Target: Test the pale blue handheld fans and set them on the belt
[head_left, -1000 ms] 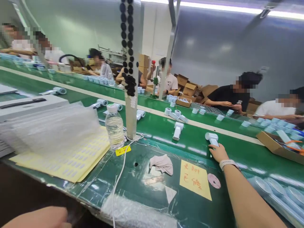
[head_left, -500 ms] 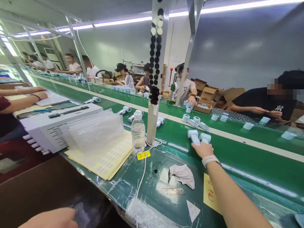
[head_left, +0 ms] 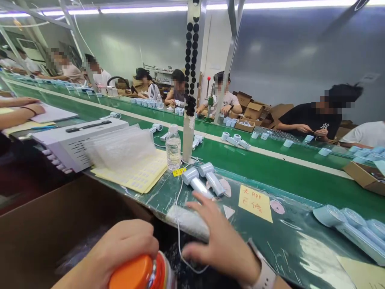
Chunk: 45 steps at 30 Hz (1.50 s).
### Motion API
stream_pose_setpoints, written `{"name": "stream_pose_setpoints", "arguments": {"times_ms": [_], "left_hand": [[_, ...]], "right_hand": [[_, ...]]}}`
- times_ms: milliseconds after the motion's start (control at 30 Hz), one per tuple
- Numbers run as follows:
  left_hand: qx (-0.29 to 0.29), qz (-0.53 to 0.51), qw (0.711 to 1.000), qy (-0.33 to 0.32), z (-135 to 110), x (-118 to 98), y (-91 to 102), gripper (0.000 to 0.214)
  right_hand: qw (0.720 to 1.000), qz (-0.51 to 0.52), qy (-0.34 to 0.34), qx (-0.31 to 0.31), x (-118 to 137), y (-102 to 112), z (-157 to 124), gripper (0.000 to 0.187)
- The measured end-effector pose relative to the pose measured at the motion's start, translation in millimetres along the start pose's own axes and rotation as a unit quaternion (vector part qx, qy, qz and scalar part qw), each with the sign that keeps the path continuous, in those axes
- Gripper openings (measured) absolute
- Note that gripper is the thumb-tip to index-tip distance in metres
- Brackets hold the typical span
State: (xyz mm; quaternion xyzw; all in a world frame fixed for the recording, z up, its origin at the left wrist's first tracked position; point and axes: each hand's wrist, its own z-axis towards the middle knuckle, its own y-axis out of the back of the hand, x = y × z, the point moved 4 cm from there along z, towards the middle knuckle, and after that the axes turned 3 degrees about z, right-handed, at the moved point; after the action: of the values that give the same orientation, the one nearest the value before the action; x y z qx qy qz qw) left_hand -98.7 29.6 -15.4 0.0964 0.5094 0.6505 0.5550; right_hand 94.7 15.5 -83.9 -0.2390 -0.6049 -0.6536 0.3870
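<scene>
At the bottom of the view, my left hand [head_left: 126, 245] is closed around an orange object [head_left: 132, 275] with a red ring and a clear part; its exact kind does not show. My right hand [head_left: 215, 237] is open, fingers spread, with nothing in it. Just beyond its fingertips, two pale blue hammer-shaped handheld devices [head_left: 195, 180] lie side by side on the green table [head_left: 288, 245], partly over a pale cloth [head_left: 226, 188]. A white cable [head_left: 179, 218] runs down past the table edge between my hands.
A water bottle [head_left: 173, 148] stands by the metal post [head_left: 189, 80]. To its left are sticker sheets [head_left: 141, 176] and a grey case [head_left: 81, 140]. More blue devices [head_left: 351, 228] lie at the right. Beyond runs a green conveyor belt [head_left: 282, 150], with co-workers seated behind it.
The two blue devices came off the belt onto the table, and my right hand let go and drew back. My left hand now has the orange object. The view turned right.
</scene>
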Motion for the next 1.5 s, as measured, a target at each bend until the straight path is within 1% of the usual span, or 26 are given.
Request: {"name": "stream_pose_setpoints", "arguments": {"times_ms": [67, 133, 200, 233, 267, 333, 400, 433, 467, 533, 567, 600, 633, 667, 733, 800, 867, 900, 967, 1033, 1100, 1167, 1233, 1333, 1433, 1500], "left_hand": [[0.043, -0.068, 0.996, -0.036, 2, -20, -14.8, 0.031], [0.05, -0.128, 0.986, -0.094, 2, -40, -34.7, 0.039], [0.037, -0.142, 0.98, -0.132, -2, -53, -59.9, 0.046], [0.038, -0.136, 0.981, -0.133, -6, -56, -74.7, 0.048], [0.038, -0.133, 0.983, -0.123, -10, -57, -89.6, 0.049], [0.061, -0.159, 0.983, -0.068, -20, -55, -120.4, 0.048], [0.082, -0.23, 0.969, 0.046, -31, -46, -148.1, 0.046], [0.095, -0.281, 0.948, 0.117, -37, -40, -160.3, 0.045], [0.11, -0.335, 0.917, 0.188, -43, -34, -170.9, 0.046], [0.144, -0.429, 0.842, 0.294, -55, -22, -184.0, 0.048], [0.169, -0.462, 0.808, 0.324, -60, -15, -185.8, 0.048], [0.189, -0.479, 0.784, 0.346, -64, -8, -184.1, 0.047], [0.201, -0.48, 0.773, 0.364, -68, 1, -179.3, 0.045], [0.212, -0.464, 0.77, 0.383, -71, 11, -172.8, 0.041], [0.243, -0.393, 0.78, 0.422, -78, 33, -158.9, 0.033], [0.296, -0.256, 0.813, 0.431, -85, 53, -148.8, 0.028], [0.348, -0.125, 0.837, 0.403, -89, 67, -145.7, 0.023], [0.363, -0.085, 0.845, 0.383, -89, 71, -146.2, 0.019], [0.386, -0.065, 0.85, 0.352, -87, 73, -147.1, 0.015], [0.405, -0.075, 0.85, 0.329, -80, 67, -141.8, 0.017], [0.427, -0.083, 0.85, 0.296, -67, 54, -129.3, 0.019], [0.45, -0.109, 0.852, 0.246, -50, 33, -116.4, 0.022], [0.467, -0.161, 0.847, 0.199, -36, 10, -110.9, 0.022], [0.438, -0.215, 0.852, 0.189, -26, -13, -120.6, 0.02], [0.384, -0.227, 0.871, 0.207, -29, -22, -138.1, 0.02], [0.37, -0.225, 0.876, 0.211, -34, -24, -145.9, 0.021]], "right_hand": [[0.988, 0.128, 0.044, 0.068, 21, -19, -35, 0.082], [0.977, 0.192, 0.021, 0.091, 24, -31, -68, 0.067], [0.976, 0.205, -0.022, 0.077, 10, -35, -99, 0.053], [0.976, 0.202, -0.042, 0.067, -1, -34, -113, 0.053], [0.977, 0.196, -0.064, 0.056, -13, -34, -127, 0.058], [0.974, 0.182, -0.128, 0.031, -41, -33, -153, 0.074], [0.968, 0.17, -0.186, -0.004, -65, -37, -175, 0.081], [0.964, 0.17, -0.204, -0.018, -75, -41, -183, 0.081], [0.961, 0.174, -0.213, -0.027, -82, -45, -189, 0.08], [0.956, 0.188, -0.221, -0.035, -93, -56, -195, 0.077], [0.955, 0.191, -0.222, -0.038, -96, -59, -195, 0.077], [0.956, 0.188, -0.221, -0.039, -98, -62, -193, 0.077], [0.959, 0.176, -0.221, -0.039, -99, -64, -190, 0.077], [0.962, 0.158, -0.22, -0.031, -99, -65, -185, 0.076], [0.969, 0.112, -0.222, 0.002, -96, -66, -174, 0.074], [0.97, 0.076, -0.225, 0.041, -93, -68, -162, 0.073], [0.97, 0.065, -0.225, 0.068, -91, -70, -152, 0.074], [0.97, 0.067, -0.222, 0.076, -90, -72, -149, 0.074], [0.971, 0.076, -0.214, 0.08, -91, -75, -144, 0.074], [0.972, 0.082, -0.209, 0.076, -94, -77, -144, 0.072], [0.97, 0.083, -0.214, 0.076, -97, -78, -146, 0.071], [0.967, 0.081, -0.225, 0.083, -99, -78, -147, 0.072], [0.965, 0.08, -0.233, 0.088, -100, -78, -147, 0.072], [0.965, 0.083, -0.231, 0.093, -98, -78, -145, 0.071], [0.965, 0.063, -0.234, 0.098, -93, -78, -143, 0.08], [0.967, 0.034, -0.228, 0.108, -87, -76, -142, 0.082]]}}
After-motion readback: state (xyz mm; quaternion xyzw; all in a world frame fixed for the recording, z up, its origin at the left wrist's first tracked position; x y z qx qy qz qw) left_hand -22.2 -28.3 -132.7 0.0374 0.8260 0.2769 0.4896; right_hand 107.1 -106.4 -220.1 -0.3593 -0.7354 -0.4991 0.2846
